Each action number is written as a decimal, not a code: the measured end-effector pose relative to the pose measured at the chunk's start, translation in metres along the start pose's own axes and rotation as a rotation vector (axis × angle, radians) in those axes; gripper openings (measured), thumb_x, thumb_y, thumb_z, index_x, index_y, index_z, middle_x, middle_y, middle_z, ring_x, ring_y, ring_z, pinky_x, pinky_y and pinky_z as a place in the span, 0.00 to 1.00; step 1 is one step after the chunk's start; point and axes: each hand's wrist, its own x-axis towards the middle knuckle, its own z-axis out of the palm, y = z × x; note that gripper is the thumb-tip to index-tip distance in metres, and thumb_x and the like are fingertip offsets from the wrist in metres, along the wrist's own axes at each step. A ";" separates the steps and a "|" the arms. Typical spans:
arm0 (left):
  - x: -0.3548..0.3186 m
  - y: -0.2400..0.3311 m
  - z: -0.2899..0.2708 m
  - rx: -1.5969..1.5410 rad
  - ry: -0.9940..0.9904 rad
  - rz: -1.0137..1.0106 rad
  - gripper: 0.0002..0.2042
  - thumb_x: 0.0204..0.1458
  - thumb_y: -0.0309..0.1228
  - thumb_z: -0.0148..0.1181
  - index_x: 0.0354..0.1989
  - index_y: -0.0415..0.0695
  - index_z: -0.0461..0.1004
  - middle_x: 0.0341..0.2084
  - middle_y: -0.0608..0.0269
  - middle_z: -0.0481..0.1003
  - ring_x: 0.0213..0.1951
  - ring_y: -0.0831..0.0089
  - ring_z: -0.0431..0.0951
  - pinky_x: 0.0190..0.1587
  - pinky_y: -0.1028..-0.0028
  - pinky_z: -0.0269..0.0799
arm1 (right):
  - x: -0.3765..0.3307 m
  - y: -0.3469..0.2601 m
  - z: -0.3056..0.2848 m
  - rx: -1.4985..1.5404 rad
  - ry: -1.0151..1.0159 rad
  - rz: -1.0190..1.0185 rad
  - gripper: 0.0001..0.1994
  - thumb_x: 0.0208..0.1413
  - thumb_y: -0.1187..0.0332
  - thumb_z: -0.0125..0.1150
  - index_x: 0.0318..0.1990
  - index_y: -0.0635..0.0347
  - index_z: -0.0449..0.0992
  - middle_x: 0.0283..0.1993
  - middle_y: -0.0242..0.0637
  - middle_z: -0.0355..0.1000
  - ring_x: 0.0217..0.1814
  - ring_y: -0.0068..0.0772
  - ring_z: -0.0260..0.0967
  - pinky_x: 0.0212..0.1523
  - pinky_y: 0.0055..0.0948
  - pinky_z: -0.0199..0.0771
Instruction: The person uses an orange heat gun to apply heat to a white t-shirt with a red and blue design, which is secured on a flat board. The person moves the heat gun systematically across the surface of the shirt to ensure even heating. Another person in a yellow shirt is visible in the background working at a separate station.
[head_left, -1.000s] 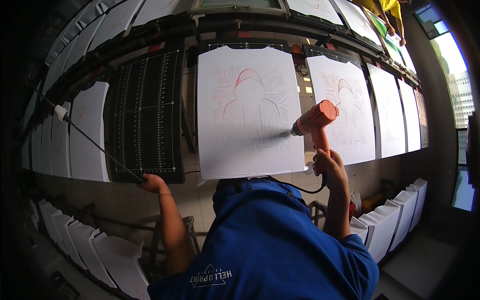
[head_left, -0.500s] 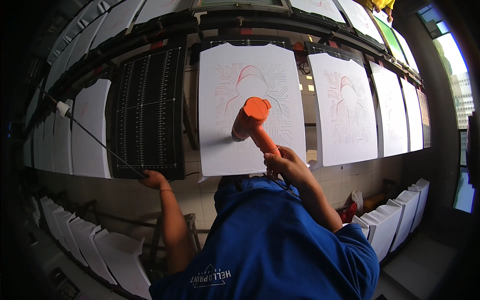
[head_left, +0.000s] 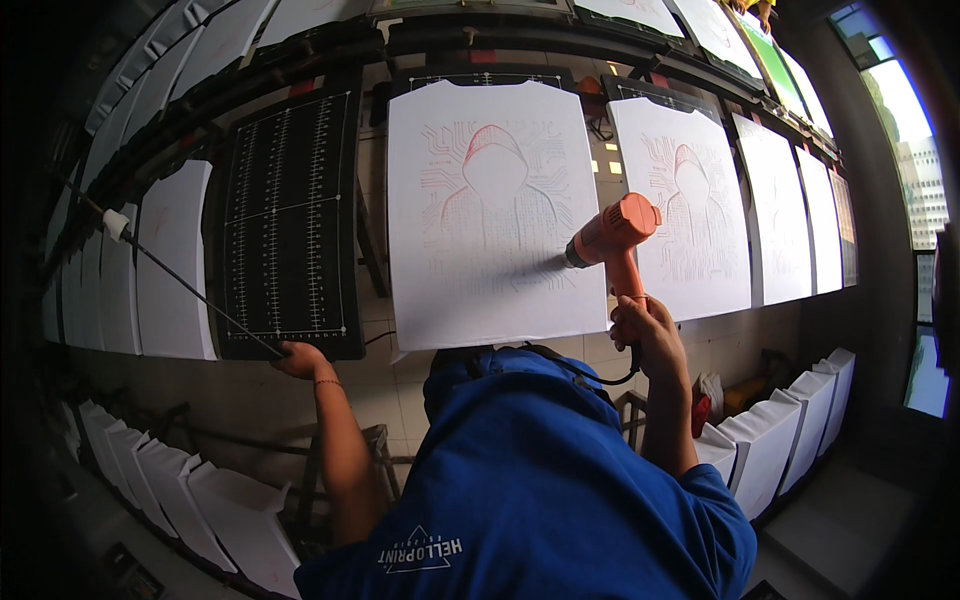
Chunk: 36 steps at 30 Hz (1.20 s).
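Observation:
My right hand grips the handle of an orange heat gun. Its nozzle points left and hovers over the lower right of a white T-shirt stretched on a board. A hooded figure with circuit-like lines is printed on that shirt in red and grey. My left hand is closed around the end of a thin dark rod at the near edge of a bare black board with white scale marks. Farther up the rod sits a white piece.
On the right stands another printed white shirt, with more boards beyond. White shirts line the left side. Behind me runs a row of white-covered boards. The heat gun's black cord hangs by my waist. A person's hand shows at far right.
The heat gun has swung from the middle of the shirt to its right edge, and its nozzle now faces left. My left hand and the rod have barely moved.

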 end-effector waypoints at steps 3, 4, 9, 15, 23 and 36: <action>0.004 -0.003 0.000 -0.009 -0.005 -0.020 0.25 0.58 0.34 0.41 0.59 0.28 0.58 0.53 0.34 0.67 0.54 0.45 0.72 0.57 0.55 0.68 | 0.002 -0.002 0.006 -0.017 -0.049 0.021 0.16 0.59 0.58 0.61 0.42 0.64 0.69 0.29 0.32 0.68 0.26 0.22 0.69 0.24 0.21 0.68; 0.004 -0.003 -0.001 -0.009 -0.007 -0.026 0.24 0.58 0.34 0.41 0.59 0.28 0.58 0.53 0.34 0.67 0.54 0.45 0.72 0.58 0.55 0.68 | 0.003 -0.002 0.006 -0.023 -0.058 0.025 0.16 0.59 0.59 0.61 0.42 0.64 0.69 0.29 0.32 0.68 0.26 0.21 0.69 0.24 0.20 0.67; -0.002 0.003 -0.001 -0.004 0.003 -0.006 0.24 0.58 0.35 0.42 0.58 0.29 0.59 0.53 0.35 0.68 0.53 0.45 0.72 0.57 0.56 0.69 | 0.003 0.000 0.004 -0.088 -0.007 -0.020 0.15 0.59 0.59 0.60 0.40 0.64 0.70 0.29 0.31 0.68 0.26 0.21 0.69 0.24 0.21 0.67; -0.004 0.004 -0.002 0.007 0.010 -0.017 0.24 0.58 0.36 0.43 0.58 0.30 0.60 0.53 0.37 0.68 0.52 0.46 0.73 0.56 0.55 0.69 | -0.007 -0.003 -0.005 -0.109 -0.020 0.018 0.15 0.58 0.59 0.60 0.40 0.64 0.70 0.29 0.32 0.68 0.25 0.22 0.69 0.24 0.21 0.68; -0.006 0.004 -0.003 0.014 0.014 -0.018 0.25 0.58 0.36 0.43 0.59 0.31 0.59 0.53 0.37 0.68 0.53 0.46 0.73 0.57 0.56 0.68 | -0.030 -0.001 -0.016 -0.109 -0.010 0.075 0.19 0.59 0.61 0.61 0.48 0.69 0.69 0.28 0.33 0.68 0.24 0.22 0.68 0.20 0.21 0.67; 0.002 -0.004 0.000 -0.008 0.032 -0.030 0.24 0.58 0.35 0.42 0.58 0.30 0.60 0.53 0.35 0.69 0.53 0.45 0.73 0.56 0.57 0.69 | -0.019 -0.012 0.001 -0.207 -0.138 0.110 0.16 0.57 0.58 0.62 0.39 0.64 0.70 0.29 0.32 0.69 0.26 0.22 0.70 0.26 0.21 0.69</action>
